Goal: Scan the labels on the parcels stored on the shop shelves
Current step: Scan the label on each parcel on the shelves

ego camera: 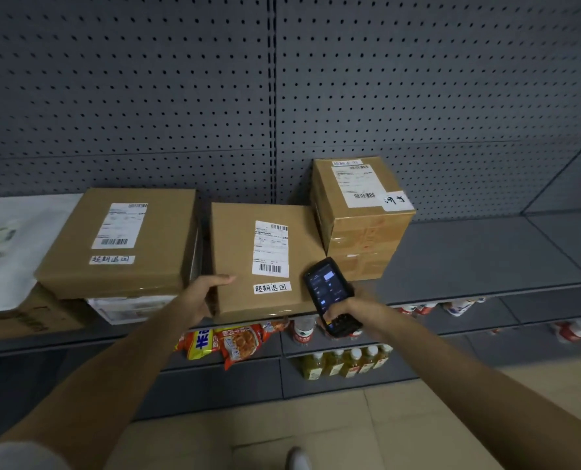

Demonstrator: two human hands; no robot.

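Note:
Three brown cardboard parcels stand on the grey shelf (pixel 485 259). The middle parcel (pixel 241 266) carries a white shipping label (pixel 270 248) and a handwritten sticker. My left hand (pixel 204 293) grips its front left corner. My right hand (pixel 353 313) holds a black handheld scanner (pixel 329 293), screen lit, just right of that parcel's front edge. The left parcel (pixel 146 239) rests on other boxes. A taller right parcel (pixel 363 215) stands against the pegboard with its own label.
A white plastic mailer (pixel 7 245) lies far left on a low box. Lower shelves hold snack bags (pixel 228 344) and drink bottles (pixel 343 361). Grey pegboard (pixel 282 96) backs the shelving. The shelf right of the parcels is bare. Tan tiled floor lies below.

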